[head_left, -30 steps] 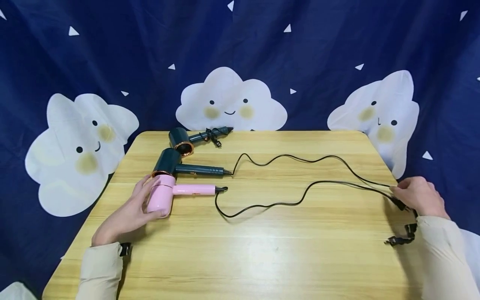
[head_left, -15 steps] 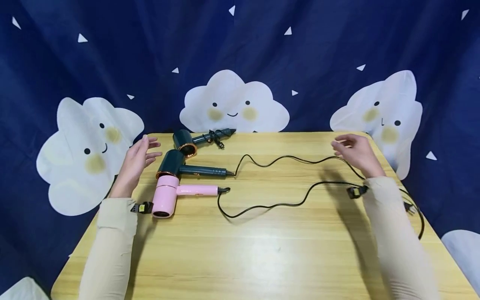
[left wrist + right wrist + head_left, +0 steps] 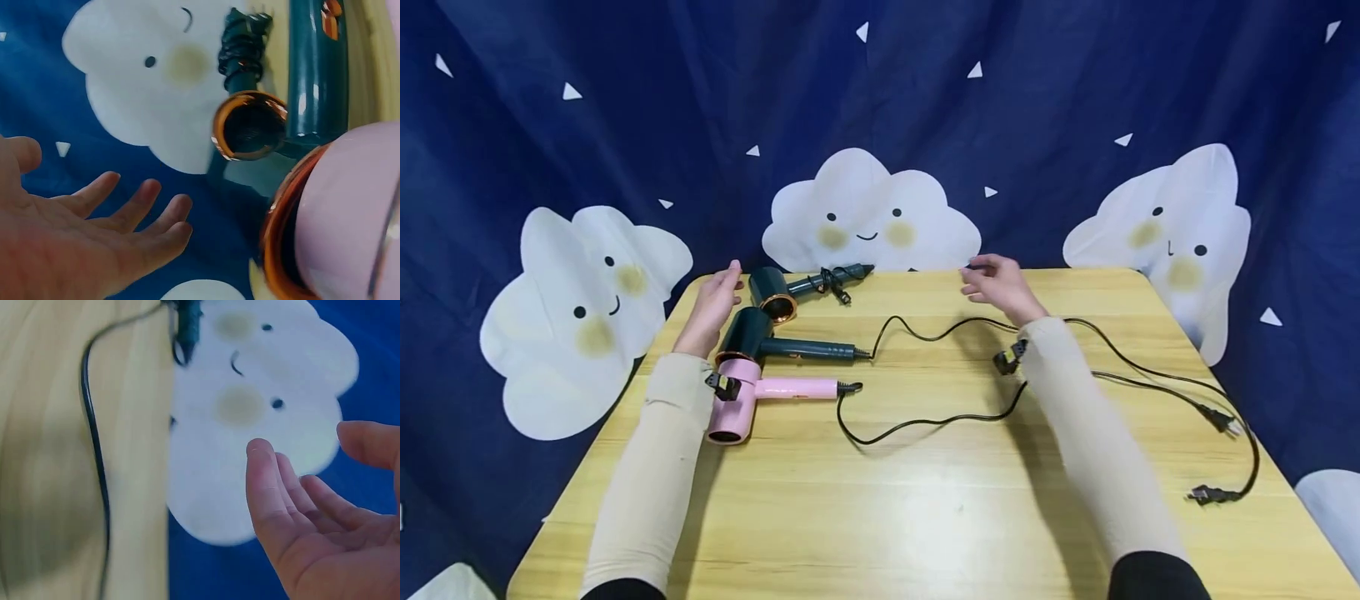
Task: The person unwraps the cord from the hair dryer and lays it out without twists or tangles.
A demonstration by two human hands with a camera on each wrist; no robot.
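My left hand [image 3: 713, 307], fingers relaxed and holding nothing, hovers at the table's far left, just left of the rear dark green hair dryer [image 3: 767, 287], whose black cord is wound round its handle. In front of that one lies a second dark green hair dryer [image 3: 805, 348] with its cord laid out to the right. Nearest of the three is a pink hair dryer [image 3: 797, 388], its barrel partly behind my left wrist camera. My right hand [image 3: 1000, 287], also holding nothing with loosely bent fingers, is over the far edge, right of the wound cord [image 3: 829, 282].
Two black cords [image 3: 925, 422] run rightward under my right forearm. Their plugs [image 3: 1213, 495] lie near the right side of the wooden table [image 3: 887, 533]. A dark blue curtain [image 3: 880, 92] with white clouds hangs right behind the far edge.
My left hand has let go of the pink hair dryer and moved toward the far edge. My right hand has released the cords at the right and swung left and away from me.
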